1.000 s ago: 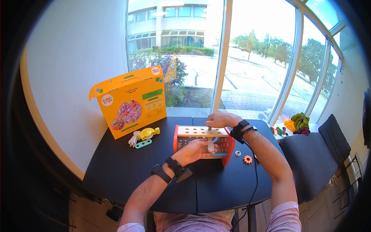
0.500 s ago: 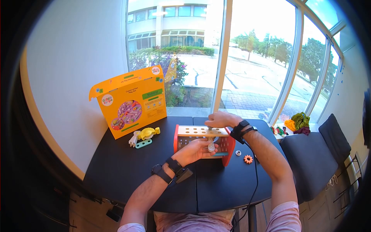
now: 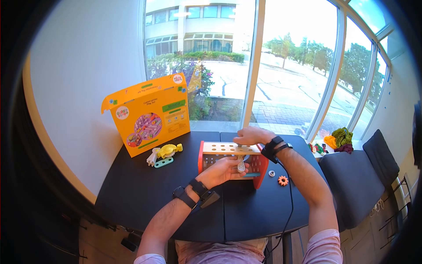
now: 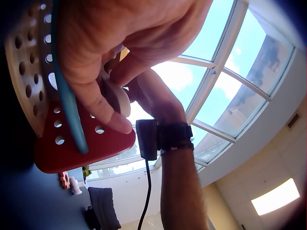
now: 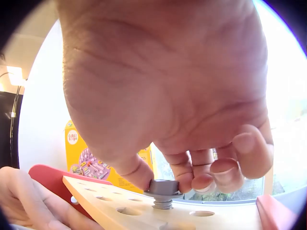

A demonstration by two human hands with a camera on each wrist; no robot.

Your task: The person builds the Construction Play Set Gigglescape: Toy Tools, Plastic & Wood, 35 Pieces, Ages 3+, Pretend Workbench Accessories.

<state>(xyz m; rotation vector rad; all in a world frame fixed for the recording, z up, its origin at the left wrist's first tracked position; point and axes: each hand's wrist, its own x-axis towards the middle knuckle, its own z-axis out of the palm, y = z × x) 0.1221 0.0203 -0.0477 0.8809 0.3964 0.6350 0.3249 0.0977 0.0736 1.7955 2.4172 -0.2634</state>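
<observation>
A toy workbench stands on the table, with a light wooden top board [image 3: 220, 148] full of holes and red side panels [image 3: 262, 171]. My right hand [image 3: 249, 136] reaches over the board from above. In the right wrist view its thumb and fingers pinch the head of a grey toy bolt [image 5: 164, 188], whose threaded shank stands upright in a hole. In front of the bench, just under the board, my left hand [image 3: 221, 170] holds a pale, round-ended toy piece [image 3: 241, 166] between thumb and fingers. The left fingers hide much of that piece in the left wrist view.
An orange gear [image 3: 282, 181] and a small white piece [image 3: 271, 173] lie right of the bench. To the left are yellow toy parts [image 3: 167, 152] and a teal perforated strip [image 3: 163, 163], before a yellow box [image 3: 149, 116]. A black cable [image 3: 292, 207] trails from the right wrist.
</observation>
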